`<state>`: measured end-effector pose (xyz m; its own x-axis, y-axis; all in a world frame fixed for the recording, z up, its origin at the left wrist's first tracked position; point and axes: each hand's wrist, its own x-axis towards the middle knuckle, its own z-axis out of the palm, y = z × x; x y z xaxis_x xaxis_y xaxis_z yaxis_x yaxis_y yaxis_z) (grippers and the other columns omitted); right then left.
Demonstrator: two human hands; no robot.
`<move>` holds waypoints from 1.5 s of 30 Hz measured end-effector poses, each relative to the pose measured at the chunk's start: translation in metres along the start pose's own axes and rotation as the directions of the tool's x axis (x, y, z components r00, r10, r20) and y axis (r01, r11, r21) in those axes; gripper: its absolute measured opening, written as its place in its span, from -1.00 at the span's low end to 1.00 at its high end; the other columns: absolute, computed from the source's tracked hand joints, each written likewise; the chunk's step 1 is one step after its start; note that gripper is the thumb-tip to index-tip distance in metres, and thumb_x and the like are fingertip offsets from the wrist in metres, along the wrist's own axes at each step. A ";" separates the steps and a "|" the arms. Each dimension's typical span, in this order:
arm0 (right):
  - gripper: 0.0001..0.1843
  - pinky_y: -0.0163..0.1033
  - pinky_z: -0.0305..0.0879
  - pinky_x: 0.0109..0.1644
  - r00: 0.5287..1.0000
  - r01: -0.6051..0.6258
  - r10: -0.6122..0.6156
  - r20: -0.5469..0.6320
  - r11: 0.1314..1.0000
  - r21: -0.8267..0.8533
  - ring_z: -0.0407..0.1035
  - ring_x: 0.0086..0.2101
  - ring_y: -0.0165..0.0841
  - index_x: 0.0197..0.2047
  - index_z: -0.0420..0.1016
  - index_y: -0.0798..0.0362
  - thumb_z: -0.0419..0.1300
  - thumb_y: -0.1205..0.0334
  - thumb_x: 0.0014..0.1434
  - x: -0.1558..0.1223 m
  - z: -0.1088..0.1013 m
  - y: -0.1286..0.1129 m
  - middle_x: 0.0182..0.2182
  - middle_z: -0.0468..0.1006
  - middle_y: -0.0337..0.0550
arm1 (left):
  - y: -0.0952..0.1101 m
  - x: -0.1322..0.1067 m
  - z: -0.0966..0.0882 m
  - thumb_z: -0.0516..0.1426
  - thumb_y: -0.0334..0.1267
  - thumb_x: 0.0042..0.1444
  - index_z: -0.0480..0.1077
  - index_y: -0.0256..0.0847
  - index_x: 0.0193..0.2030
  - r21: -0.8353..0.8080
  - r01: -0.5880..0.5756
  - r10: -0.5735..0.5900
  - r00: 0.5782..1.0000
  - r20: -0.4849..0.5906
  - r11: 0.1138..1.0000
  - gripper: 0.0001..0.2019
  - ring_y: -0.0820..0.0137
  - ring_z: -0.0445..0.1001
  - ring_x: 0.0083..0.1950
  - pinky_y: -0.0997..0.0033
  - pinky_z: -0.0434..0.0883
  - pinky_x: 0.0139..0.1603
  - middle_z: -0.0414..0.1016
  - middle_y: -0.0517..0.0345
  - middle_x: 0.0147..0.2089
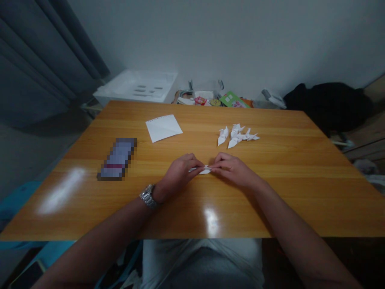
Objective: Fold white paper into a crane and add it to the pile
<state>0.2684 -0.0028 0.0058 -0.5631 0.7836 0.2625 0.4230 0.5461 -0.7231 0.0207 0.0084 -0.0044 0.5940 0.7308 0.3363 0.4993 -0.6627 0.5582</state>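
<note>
A small folded piece of white paper [205, 171] is held just above the tabletop between my two hands. My left hand [183, 170], with a metal watch [148, 196] on its wrist, pinches the paper's left end. At the other end, the fingers of my right hand [231, 168] are closed on the paper too. Much of the paper is hidden behind my fingers. Beyond my right hand lies a group of several folded white paper figures [236, 136]. A white sheet [164, 127] with a torn, perforated edge rests farther back on the left.
The wooden table [300, 176] spans the view. A pixelated phone-shaped object [118, 159] lies on its left side. Behind the far edge stand a white plastic tub [132, 86], a green booklet [233, 99] and assorted small items. Dark cloth [327, 102] is heaped at the back right.
</note>
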 end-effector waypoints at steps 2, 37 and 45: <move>-0.80 -0.19 0.37 -0.18 0.999 -0.006 0.005 -0.037 1.000 -0.026 0.43 -0.29 -0.33 -0.16 0.71 -0.05 0.24 0.14 0.34 0.000 0.000 0.000 -0.31 0.52 -0.14 | -0.001 0.000 0.000 0.17 -0.16 0.35 0.59 -0.19 -0.14 0.000 0.002 -0.002 1.000 0.003 1.000 -0.81 0.36 0.48 -0.20 0.39 0.38 -0.18 0.52 0.09 -0.24; -0.91 -0.11 0.37 -0.07 0.974 -0.007 -0.021 -0.227 0.992 -0.124 0.42 -0.18 -0.24 -0.21 0.53 -0.02 0.22 0.19 0.34 0.002 0.014 0.003 -0.23 0.49 -0.11 | -0.003 -0.001 -0.002 0.21 -0.24 0.31 0.59 -0.19 -0.17 -0.004 0.074 -0.074 0.995 -0.074 0.997 -0.87 0.36 0.50 -0.20 0.37 0.40 -0.16 0.53 0.11 -0.24; -0.92 -0.11 0.37 -0.04 0.982 0.016 -0.040 -0.187 0.992 -0.127 0.42 -0.14 -0.23 -0.16 0.57 -0.01 0.25 0.21 0.33 0.004 0.022 -0.002 -0.20 0.49 -0.08 | 0.000 -0.002 0.001 0.19 -0.18 0.33 0.61 -0.22 -0.17 0.061 -0.001 0.003 0.999 -0.043 0.998 -0.81 0.35 0.49 -0.23 0.38 0.39 -0.20 0.55 0.08 -0.25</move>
<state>0.2494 -0.0074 -0.0054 -0.4366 0.8029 0.4059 0.5009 0.5917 -0.6317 0.0203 0.0068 -0.0060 0.5680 0.7348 0.3707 0.5363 -0.6721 0.5106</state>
